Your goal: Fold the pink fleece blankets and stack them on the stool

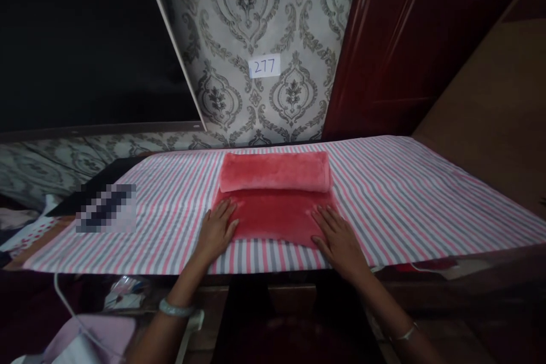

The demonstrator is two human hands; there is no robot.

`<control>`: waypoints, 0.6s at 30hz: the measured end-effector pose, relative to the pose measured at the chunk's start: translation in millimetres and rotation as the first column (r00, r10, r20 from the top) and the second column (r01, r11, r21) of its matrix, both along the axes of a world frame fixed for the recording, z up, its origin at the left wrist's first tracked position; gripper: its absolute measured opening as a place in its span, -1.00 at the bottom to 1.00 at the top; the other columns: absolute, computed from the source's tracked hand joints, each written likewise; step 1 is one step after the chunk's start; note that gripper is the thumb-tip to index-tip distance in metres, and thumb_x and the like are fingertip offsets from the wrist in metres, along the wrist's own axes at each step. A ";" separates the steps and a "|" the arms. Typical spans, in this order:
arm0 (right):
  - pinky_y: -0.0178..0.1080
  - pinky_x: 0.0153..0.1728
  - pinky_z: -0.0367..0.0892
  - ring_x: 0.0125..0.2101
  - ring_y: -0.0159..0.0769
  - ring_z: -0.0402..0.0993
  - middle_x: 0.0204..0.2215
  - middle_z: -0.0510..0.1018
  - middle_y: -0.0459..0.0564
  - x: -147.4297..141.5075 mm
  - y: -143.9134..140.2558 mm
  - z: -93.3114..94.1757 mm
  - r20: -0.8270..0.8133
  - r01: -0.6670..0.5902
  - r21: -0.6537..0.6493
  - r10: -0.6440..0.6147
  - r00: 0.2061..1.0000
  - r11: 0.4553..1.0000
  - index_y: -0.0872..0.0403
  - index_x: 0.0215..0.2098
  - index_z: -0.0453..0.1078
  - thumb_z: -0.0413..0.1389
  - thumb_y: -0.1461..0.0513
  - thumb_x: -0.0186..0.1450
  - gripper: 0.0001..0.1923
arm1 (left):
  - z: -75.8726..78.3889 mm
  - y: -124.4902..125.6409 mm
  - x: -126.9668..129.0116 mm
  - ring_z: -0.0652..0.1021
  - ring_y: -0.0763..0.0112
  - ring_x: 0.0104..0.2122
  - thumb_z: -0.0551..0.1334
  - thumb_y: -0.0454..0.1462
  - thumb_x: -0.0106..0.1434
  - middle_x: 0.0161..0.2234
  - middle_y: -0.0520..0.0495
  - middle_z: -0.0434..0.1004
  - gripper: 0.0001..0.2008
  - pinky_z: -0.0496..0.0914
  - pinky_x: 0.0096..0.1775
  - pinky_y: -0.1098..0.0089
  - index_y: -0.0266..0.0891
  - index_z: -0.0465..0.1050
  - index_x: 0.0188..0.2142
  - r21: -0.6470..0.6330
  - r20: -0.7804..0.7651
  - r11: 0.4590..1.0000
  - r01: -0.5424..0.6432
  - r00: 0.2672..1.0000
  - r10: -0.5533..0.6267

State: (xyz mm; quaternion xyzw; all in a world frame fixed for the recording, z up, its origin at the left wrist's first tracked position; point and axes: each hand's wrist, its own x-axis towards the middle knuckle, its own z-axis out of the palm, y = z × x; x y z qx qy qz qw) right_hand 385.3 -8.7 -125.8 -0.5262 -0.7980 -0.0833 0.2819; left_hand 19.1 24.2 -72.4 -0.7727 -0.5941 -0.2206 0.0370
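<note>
A plush red cloth (pixel 273 213), like a towel or small blanket, lies on a striped tablecloth (pixel 396 199). Its far part is folded over or rolled into a thick band (pixel 275 172), while the near part is flat. My left hand (pixel 216 226) rests palm down on the cloth's left edge, fingers spread and pointing away from me. On the right edge, my right hand (pixel 339 238) lies flat in the same way, with its fingers stretched toward the middle. Neither hand grips anything.
A large dark screen (pixel 94 40) stands at the back left. The patterned wall (pixel 256 23) carries a paper label (pixel 264 66) reading 277. A dark red door panel (pixel 392 40) rises at the back right. A blurred-out dark object (pixel 106 209) lies on the left of the tablecloth.
</note>
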 end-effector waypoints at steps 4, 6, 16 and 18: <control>0.08 0.24 0.18 0.34 -0.04 0.10 0.34 0.27 0.08 0.1 0.8 -0.5 -0.067 -0.032 0.030 0.034 0.997 0.999 0.02 0.41 0.13 -0.08 0.03 0.49 -0.43 | 38.6 15.2 -3.0 0.64 0.19 -0.24 0.02 -0.13 0.37 -0.25 -0.15 0.67 -0.62 0.50 -0.16 0.27 -0.23 0.59 -0.18 0.122 0.174 0.984 -0.131 0.979 0.109; 0.10 0.25 0.18 0.34 -0.02 0.11 0.33 0.28 0.09 -2.6 1.0 0.5 -0.090 -0.025 0.031 0.027 0.996 0.999 0.01 0.40 0.15 -0.07 0.04 0.48 -0.43 | 64.2 35.0 6.4 0.63 0.17 -0.18 0.04 -0.15 0.36 -0.19 -0.18 0.65 -0.64 0.48 -0.10 0.25 -0.25 0.56 -0.13 0.198 0.160 0.974 -0.109 0.984 0.078; 0.14 0.23 0.23 0.30 0.01 0.20 0.29 0.34 0.14 -8.0 -1.6 9.2 -0.143 0.001 0.041 0.005 0.990 0.999 0.03 0.32 0.29 -0.02 0.05 0.46 -0.48 | 113.6 155.5 83.8 0.42 -0.01 0.21 0.17 -0.07 0.32 0.23 -0.36 0.40 -0.39 0.26 0.21 0.14 -0.38 0.30 0.27 -0.210 -0.059 0.952 0.224 0.969 -0.241; 0.14 0.23 0.24 0.29 0.02 0.22 0.27 0.36 0.16 -6.4 -1.1 8.8 -0.173 -0.009 0.036 0.015 0.985 0.999 0.05 0.31 0.29 -0.02 0.04 0.46 -0.47 | 118.3 157.3 90.5 0.43 -0.08 0.19 0.22 -0.05 0.29 0.22 -0.39 0.41 -0.36 0.28 0.18 0.11 -0.38 0.31 0.26 -0.218 -0.077 0.957 0.191 0.974 -0.212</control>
